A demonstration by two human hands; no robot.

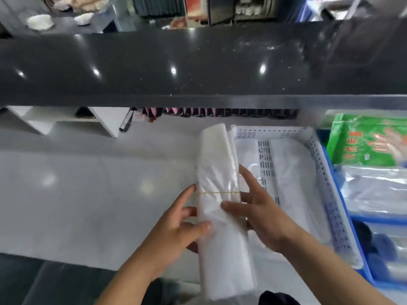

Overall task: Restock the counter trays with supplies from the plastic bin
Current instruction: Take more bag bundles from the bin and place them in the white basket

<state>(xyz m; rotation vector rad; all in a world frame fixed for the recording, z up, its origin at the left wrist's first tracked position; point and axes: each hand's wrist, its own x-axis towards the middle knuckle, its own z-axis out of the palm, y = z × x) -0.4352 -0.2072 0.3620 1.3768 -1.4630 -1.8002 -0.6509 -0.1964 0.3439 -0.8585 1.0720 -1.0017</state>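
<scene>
While both hands grip it, the bag roll [220,194] stands above the counter [88,194], just left of the white tray [317,164]; left hand [176,230] and right hand [262,214] curl round its banded middle.

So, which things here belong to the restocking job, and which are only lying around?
Job:
- bundle of plastic bags, held by left hand and right hand
- rubber band round it
- white perforated tray
- blue bin

Lying about:
- green packet
- white bowls
- black counter ledge
</scene>
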